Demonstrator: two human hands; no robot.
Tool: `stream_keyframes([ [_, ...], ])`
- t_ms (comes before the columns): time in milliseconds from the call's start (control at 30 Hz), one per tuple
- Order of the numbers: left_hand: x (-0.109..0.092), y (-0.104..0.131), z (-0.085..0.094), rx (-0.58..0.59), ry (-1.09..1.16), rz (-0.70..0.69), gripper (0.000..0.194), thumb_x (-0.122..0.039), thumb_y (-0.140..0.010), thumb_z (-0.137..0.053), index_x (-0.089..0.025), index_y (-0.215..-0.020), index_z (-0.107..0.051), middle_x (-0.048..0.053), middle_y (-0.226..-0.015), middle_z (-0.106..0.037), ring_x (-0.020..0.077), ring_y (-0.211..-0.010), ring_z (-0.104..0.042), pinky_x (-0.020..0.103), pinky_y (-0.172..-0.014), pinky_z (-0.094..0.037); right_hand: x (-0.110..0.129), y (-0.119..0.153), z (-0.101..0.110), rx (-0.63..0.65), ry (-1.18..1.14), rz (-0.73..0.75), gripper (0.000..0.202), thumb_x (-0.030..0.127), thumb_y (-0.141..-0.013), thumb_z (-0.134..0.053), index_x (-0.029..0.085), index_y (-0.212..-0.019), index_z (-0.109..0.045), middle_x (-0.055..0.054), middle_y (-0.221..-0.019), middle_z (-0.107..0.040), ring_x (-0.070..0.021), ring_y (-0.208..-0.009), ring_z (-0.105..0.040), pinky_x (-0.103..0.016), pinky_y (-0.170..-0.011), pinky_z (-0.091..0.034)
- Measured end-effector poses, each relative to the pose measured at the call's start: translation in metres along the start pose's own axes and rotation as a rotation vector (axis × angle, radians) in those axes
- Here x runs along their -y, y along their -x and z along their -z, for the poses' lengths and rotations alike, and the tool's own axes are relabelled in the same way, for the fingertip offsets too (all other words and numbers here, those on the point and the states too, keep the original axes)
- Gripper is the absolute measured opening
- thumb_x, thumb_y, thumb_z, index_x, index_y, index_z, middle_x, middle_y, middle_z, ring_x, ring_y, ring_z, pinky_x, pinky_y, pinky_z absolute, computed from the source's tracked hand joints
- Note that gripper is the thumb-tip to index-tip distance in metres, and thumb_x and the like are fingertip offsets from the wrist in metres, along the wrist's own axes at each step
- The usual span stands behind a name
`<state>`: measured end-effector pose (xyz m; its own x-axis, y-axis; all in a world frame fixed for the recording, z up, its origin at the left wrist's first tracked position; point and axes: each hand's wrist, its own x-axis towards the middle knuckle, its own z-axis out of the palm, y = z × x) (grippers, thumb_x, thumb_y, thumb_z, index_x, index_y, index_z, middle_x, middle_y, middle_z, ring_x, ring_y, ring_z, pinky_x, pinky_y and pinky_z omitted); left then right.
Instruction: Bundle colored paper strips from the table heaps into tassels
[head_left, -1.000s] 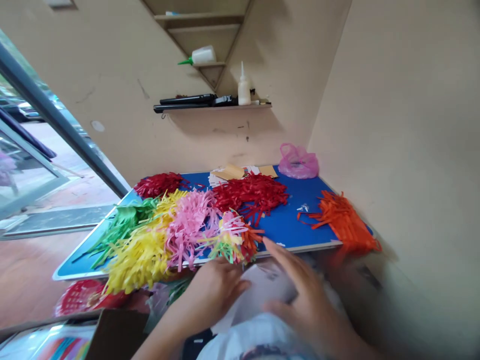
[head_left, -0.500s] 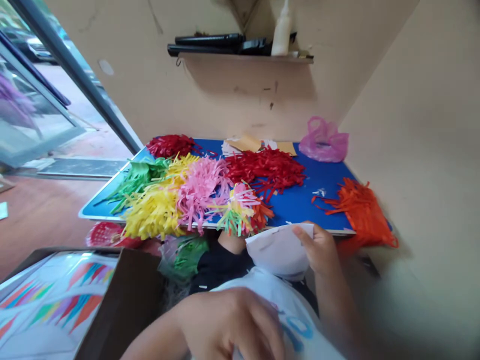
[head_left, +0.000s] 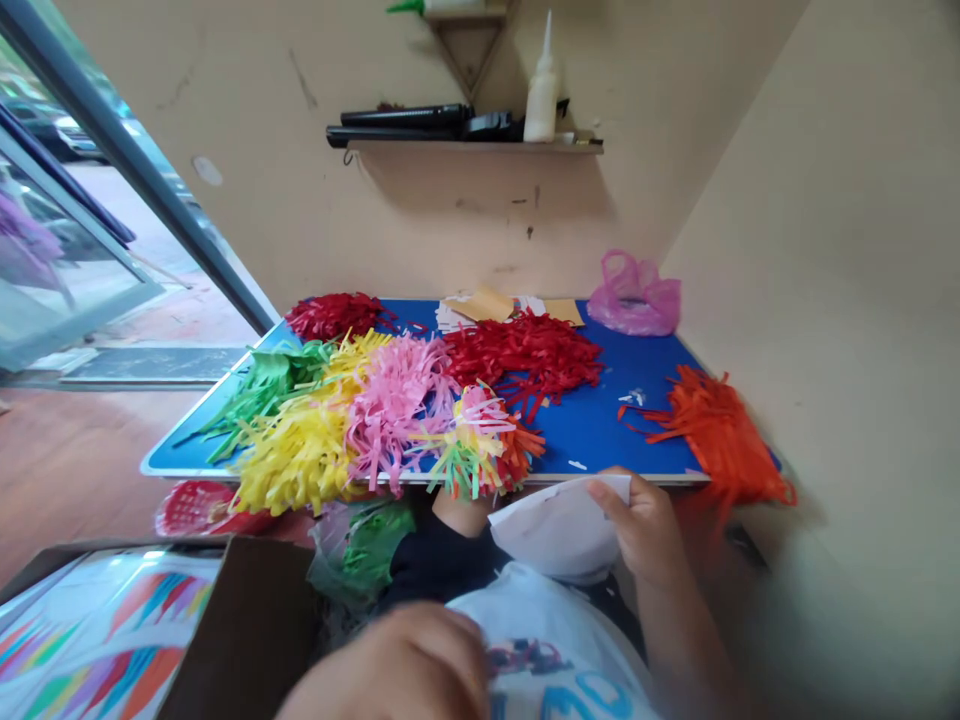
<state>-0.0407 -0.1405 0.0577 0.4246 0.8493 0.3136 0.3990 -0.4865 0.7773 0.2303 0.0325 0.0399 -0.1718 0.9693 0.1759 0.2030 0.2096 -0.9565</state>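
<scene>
My right hand (head_left: 645, 520) pinches the upper right corner of a white paper piece (head_left: 559, 525) at the table's front edge, above my lap. Blurred at the bottom centre, my left hand (head_left: 420, 655) is in front of my shirt; its fingers are smeared and partly cut off, so what they hold cannot be made out. On the blue table (head_left: 600, 440) lie cut strips: green (head_left: 270, 385), yellow (head_left: 300, 445), pink (head_left: 401, 400) and red (head_left: 525, 355). A mixed-colour bunch (head_left: 476, 440) sits at the front edge.
Orange strips (head_left: 727, 440) overhang the table's right end. A pink plastic bag (head_left: 634, 295) stands at the back right. An open box (head_left: 247, 620) with printed sheets is at lower left, near a red basket (head_left: 191, 508). A wall shelf (head_left: 487, 147) holds a bottle (head_left: 541, 100).
The whole view has shifted, so the table appears slightly lower. My left hand has moved down and left in the picture and is more blurred. My right hand still holds the paper.
</scene>
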Motion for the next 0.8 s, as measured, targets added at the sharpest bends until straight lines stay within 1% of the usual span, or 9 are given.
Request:
stream_keyframes([
  [33,0.003,0.005,0.02,-0.037,-0.092,0.068,0.052,-0.057,-0.094,-0.038,-0.028,-0.071,-0.075,0.009,-0.068,-0.072,0.0195,-0.064,-0.071,0.028,-0.063,-0.06,0.001,0.001,0.001,-0.012,-0.007,-0.009,0.039,0.053,-0.078,-0.068,0.016,-0.066,-0.065,0.001,-0.056,-0.056,-0.0136,-0.053,-0.048,-0.023,-0.049,-0.041],
  [100,0.011,0.012,0.053,-0.255,-0.628,0.286,0.044,-0.057,-0.091,-0.046,-0.026,-0.089,-0.077,0.01,-0.087,-0.076,0.0231,-0.078,-0.073,0.033,-0.07,-0.062,0.001,0.003,0.001,-0.026,-0.046,-0.035,0.04,0.054,-0.078,-0.067,0.016,-0.066,-0.064,0.001,-0.056,-0.055,-0.0135,-0.052,-0.047,-0.023,-0.048,-0.04],
  [167,0.017,0.011,0.064,-0.395,-0.961,0.343,0.048,-0.064,-0.086,-0.049,-0.026,-0.096,-0.077,0.009,-0.098,-0.077,0.0257,-0.084,-0.074,0.036,-0.073,-0.062,0.003,0.004,-0.004,-0.031,-0.097,-0.044,0.04,0.055,-0.077,-0.068,0.017,-0.067,-0.064,0.001,-0.057,-0.056,-0.0136,-0.052,-0.047,-0.022,-0.048,-0.039],
  [200,0.018,0.007,0.06,-0.421,-1.0,0.311,0.047,-0.064,-0.085,-0.051,-0.027,-0.1,-0.076,0.008,-0.101,-0.077,0.025,-0.085,-0.074,0.035,-0.073,-0.063,0.004,0.005,-0.007,-0.03,-0.117,-0.039,0.04,0.055,-0.077,-0.068,0.017,-0.067,-0.064,0.001,-0.057,-0.056,-0.0136,-0.052,-0.048,-0.022,-0.048,-0.039],
  [300,0.015,-0.019,0.026,-0.422,-0.731,0.15,0.045,-0.05,-0.085,-0.063,-0.029,-0.124,-0.064,0.005,-0.109,-0.076,0.0181,-0.093,-0.074,0.022,-0.079,-0.059,0.007,0.005,-0.02,-0.001,-0.161,-0.019,0.04,0.055,-0.077,-0.069,0.017,-0.066,-0.064,0.001,-0.056,-0.055,-0.0134,-0.052,-0.047,-0.022,-0.049,-0.039],
  [400,0.013,-0.049,-0.001,-0.395,-0.352,0.019,0.041,-0.032,-0.091,-0.06,-0.032,-0.132,-0.056,0.003,-0.114,-0.074,0.0154,-0.102,-0.071,0.02,-0.088,-0.055,0.001,0.006,-0.026,0.017,-0.219,-0.026,0.041,0.055,-0.077,-0.069,0.017,-0.065,-0.064,0.001,-0.055,-0.054,-0.0129,-0.051,-0.046,-0.022,-0.048,-0.038],
  [567,0.023,-0.068,-0.003,-0.311,0.062,0.0,0.029,-0.025,-0.093,-0.056,-0.029,-0.118,-0.069,0.006,-0.108,-0.076,0.0196,-0.097,-0.072,0.027,-0.085,-0.057,-0.025,0.009,-0.023,-0.001,-0.287,-0.026,0.037,0.054,-0.078,-0.07,0.016,-0.075,-0.067,0.0,-0.061,-0.058,-0.0134,-0.054,-0.048,-0.023,-0.05,-0.039],
  [667,0.03,-0.068,-0.011,-0.489,0.102,0.119,0.023,-0.029,-0.092,-0.056,-0.024,-0.099,-0.077,0.006,-0.089,-0.078,0.0187,-0.081,-0.072,0.025,-0.074,-0.056,-0.033,0.011,-0.026,-0.025,-0.289,-0.011,0.036,0.052,-0.078,-0.07,0.017,-0.074,-0.067,0.0,-0.06,-0.057,-0.0133,-0.054,-0.047,-0.023,-0.05,-0.039],
  [800,0.039,-0.075,-0.038,-0.83,0.171,0.256,0.031,-0.042,-0.089,-0.057,-0.019,-0.086,-0.077,0.006,-0.081,-0.074,0.0187,-0.071,-0.066,0.026,-0.065,-0.054,-0.019,0.012,-0.035,-0.026,-0.223,0.009,0.037,0.053,-0.079,-0.069,0.017,-0.077,-0.069,-0.003,-0.065,-0.064,-0.0173,-0.058,-0.056,-0.025,-0.053,-0.045],
])
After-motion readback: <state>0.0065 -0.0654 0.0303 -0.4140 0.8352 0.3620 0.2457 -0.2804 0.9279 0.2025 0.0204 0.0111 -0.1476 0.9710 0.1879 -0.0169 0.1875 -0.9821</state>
